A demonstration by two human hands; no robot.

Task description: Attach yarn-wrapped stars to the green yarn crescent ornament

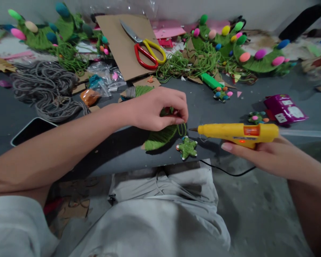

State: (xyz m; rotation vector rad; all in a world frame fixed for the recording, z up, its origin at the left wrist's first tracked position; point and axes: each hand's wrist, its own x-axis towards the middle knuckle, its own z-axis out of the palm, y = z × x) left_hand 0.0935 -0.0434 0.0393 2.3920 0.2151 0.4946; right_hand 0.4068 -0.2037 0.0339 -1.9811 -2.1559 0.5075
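Observation:
My left hand (163, 109) is closed in a pinch on green yarn (182, 131), which hangs in a small loop below the fingertips. Beneath that hand lies a curved cardboard piece wrapped in green yarn (160, 139), partly hidden by the fingers. My right hand (267, 153) grips a yellow hot glue gun (224, 131) with a glowing red light. The gun's nozzle points left, a short way from the left fingertips. A green yarn-wrapped star (187, 148) with small white tips lies just below the nozzle, near the table's front edge.
Behind are red-and-yellow scissors (147, 53) on a cardboard sheet (113, 39), loose green yarn (192, 62) and grey cord (42, 89). A phone (29, 130) lies at left, a purple packet (285, 109) at right. The gun's black cord (230, 174) hangs past the table edge.

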